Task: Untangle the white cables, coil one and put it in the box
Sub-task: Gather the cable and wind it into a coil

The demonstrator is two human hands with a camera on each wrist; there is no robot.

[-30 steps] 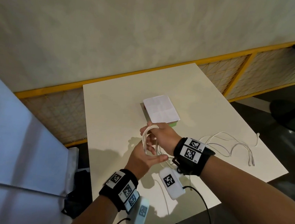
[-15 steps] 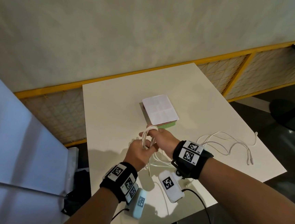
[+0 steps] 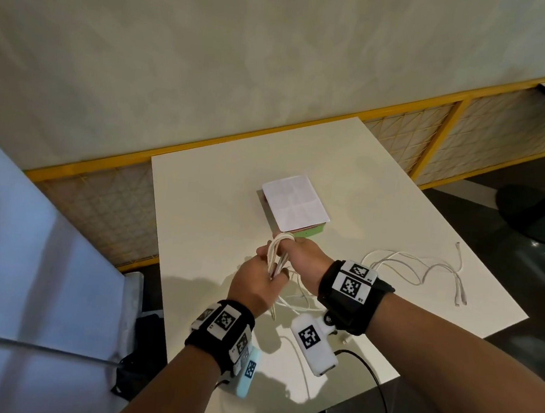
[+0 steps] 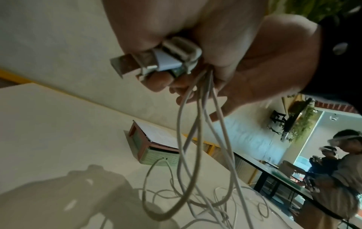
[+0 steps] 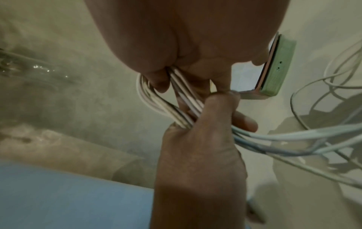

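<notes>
Thin white cable coil (image 3: pixel 278 253) held above white table (image 3: pixel 196 232), w/ right hand (image 3: pixel 303 258) looped inside and left hand (image 3: pixel 254 283) clamping strands; closed green-sided box (image 3: pixel 294 205) just beyond; second white cable (image 3: pixel 423 272) loose at right.

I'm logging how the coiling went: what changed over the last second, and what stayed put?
The left hand moved up from below the coiled cable, where its fingers were spread, and now grips the loops' lower end. The right hand kept holding the loops' top. The box, the loose cable and the table stayed as they were.
</notes>
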